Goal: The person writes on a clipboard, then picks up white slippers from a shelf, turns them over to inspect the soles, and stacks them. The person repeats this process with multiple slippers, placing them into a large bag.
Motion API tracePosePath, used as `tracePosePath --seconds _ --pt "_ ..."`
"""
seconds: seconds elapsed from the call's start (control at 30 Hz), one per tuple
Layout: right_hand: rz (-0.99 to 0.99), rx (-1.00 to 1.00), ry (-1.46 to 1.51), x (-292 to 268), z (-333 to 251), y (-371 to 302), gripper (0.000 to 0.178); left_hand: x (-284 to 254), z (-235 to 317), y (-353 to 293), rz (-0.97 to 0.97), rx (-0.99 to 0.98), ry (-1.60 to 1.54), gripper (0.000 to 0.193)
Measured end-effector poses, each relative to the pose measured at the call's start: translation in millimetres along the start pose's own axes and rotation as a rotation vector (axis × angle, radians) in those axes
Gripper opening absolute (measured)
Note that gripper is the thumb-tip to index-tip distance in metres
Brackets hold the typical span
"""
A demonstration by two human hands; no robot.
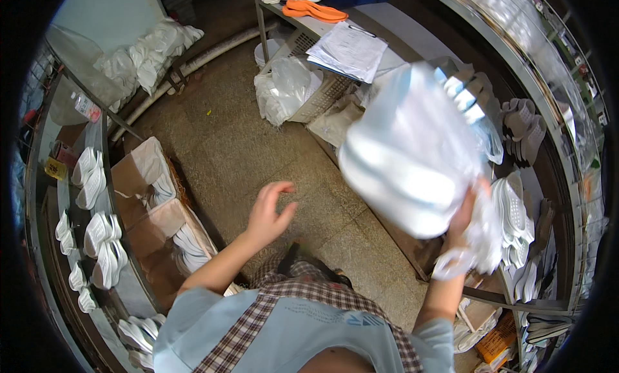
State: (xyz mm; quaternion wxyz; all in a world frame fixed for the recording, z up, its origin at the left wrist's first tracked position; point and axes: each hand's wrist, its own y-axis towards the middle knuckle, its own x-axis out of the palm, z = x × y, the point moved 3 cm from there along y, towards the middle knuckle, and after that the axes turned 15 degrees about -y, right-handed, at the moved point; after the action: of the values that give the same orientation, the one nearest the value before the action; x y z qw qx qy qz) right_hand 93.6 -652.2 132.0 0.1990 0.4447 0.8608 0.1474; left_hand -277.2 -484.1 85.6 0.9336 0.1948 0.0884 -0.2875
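My right hand (463,219) grips a translucent plastic bag (412,141), held up over the front of the right-hand shelf. White, sole-shaped pieces with pale blue edges show through the plastic, blurred by motion. The bag's loose, bunched neck (482,241) hangs over my right wrist. My left hand (271,212) hovers above the floor with nothing in it, thumb and fingers apart and curved. White shoe soles (512,212) stand stacked on the shelf just right of my right hand.
Left, a shelf holds paired white soles (105,244) and a bottle (86,107); cardboard boxes (164,225) of soles stand beside it. Ahead are a crate (325,92) with a plastic bag, papers (348,49) and orange soles (314,11). Racks curve along the right.
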Motion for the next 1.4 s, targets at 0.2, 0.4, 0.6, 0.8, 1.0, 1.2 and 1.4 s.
tracePosePath --seconds 0.2,0.4,0.6,0.8,1.0,1.2,1.4 --pt "0.117 -0.264 -0.116 129.4 41.1 244.5 0.057 -50.2 -40.9 -37.1 0.222 -0.239 0.009 0.046" --pt "-0.023 0.157 0.127 271.1 141.4 335.8 0.066 -41.7 -52.0 -66.0 0.198 -0.408 0.213 0.056" --pt "-0.362 0.532 0.466 309.0 182.9 292.3 0.069 -39.2 -54.2 -76.7 0.205 -0.614 0.254 0.060" --pt "-0.360 0.692 0.363 241.5 115.2 234.6 0.037 -8.0 -83.4 -38.5 -0.074 -0.576 0.116 0.062" --pt "-0.911 0.429 0.270 98.6 66.1 2.8 0.051 87.1 -98.3 14.5 -0.830 -0.424 0.163 0.062" --pt "-0.593 0.785 -0.323 -53.8 75.3 -251.8 0.042 220.7 -63.7 25.2 -1.438 0.027 0.424 0.061" --pt "0.496 1.107 0.013 -176.1 34.6 -469.9 0.031 389.3 25.1 -79.5 -1.828 0.392 0.395 0.058"
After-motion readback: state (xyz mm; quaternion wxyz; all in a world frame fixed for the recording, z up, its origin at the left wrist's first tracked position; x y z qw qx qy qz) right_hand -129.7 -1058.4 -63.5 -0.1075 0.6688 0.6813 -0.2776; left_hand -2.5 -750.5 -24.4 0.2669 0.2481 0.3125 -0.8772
